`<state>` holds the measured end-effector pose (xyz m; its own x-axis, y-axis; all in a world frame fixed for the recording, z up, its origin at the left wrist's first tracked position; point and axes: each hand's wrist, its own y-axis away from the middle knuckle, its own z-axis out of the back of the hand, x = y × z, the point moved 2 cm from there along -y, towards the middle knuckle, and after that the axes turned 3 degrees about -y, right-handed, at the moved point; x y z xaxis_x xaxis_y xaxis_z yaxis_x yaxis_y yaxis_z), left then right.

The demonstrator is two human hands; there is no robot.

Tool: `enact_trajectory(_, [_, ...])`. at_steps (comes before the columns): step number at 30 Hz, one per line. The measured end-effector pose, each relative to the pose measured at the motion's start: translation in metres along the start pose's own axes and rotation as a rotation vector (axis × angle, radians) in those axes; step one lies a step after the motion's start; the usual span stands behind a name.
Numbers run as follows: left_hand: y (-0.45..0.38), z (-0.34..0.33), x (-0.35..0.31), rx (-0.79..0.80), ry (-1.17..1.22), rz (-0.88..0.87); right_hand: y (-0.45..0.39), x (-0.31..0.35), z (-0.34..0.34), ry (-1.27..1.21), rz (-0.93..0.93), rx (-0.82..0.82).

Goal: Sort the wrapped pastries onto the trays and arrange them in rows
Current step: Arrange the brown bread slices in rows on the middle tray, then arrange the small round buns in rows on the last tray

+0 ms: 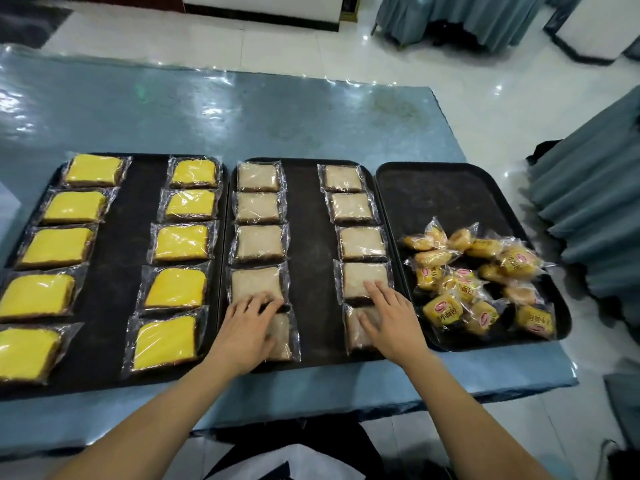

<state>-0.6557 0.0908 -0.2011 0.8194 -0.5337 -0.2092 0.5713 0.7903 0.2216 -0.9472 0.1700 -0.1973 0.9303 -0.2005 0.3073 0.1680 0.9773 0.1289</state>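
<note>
Three black trays side by side on the blue tabletop (242, 109). Left tray (114, 271): yellow wrapped cakes (181, 242) in two rows. Middle tray (308, 258): pale wrapped cakes (259, 244) in two rows; left hand (247, 327) and right hand (391, 317), fingers spread flat, each rest on the nearest cakes. Right tray (446, 195): small bread packets (478, 285) heaped loosely.

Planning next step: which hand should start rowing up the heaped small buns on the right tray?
Right, probably. The right hand rests on the middle tray's right column, beside the small bun pile on the right tray; the left hand would cross over.
</note>
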Motion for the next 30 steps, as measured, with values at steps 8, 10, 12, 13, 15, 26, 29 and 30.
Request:
enact_trajectory(8, [-0.045,0.025,-0.073,-0.192,0.079,-0.1,-0.011,-0.017,0.056,-0.1,-0.008,-0.257])
enact_trajectory(10, [-0.058,0.032,-0.102,-0.233,0.091,-0.14,-0.014,-0.034,0.07,-0.126,0.004,-0.305])
enact_trajectory(12, [-0.074,0.036,-0.133,-0.257,0.107,-0.167,-0.017,-0.056,0.083,-0.132,0.019,-0.34])
enact_trajectory(13, [-0.083,0.037,-0.148,-0.266,0.12,-0.177,-0.019,-0.069,0.089,-0.131,0.025,-0.355])
enact_trajectory(15, [-0.103,0.037,-0.179,-0.285,0.126,-0.198,-0.024,-0.099,0.101,-0.123,0.027,-0.372])
enact_trajectory(26, [-0.251,0.051,-0.287,-0.147,0.133,0.076,-0.062,-0.237,0.14,-0.234,0.041,-0.173])
enact_trajectory(29, [-0.272,0.05,-0.285,0.023,0.084,0.156,-0.073,-0.247,0.147,-0.283,0.089,-0.159])
enact_trajectory(30, [-0.275,0.049,-0.285,0.039,0.107,0.171,-0.079,-0.247,0.149,-0.295,0.095,-0.147])
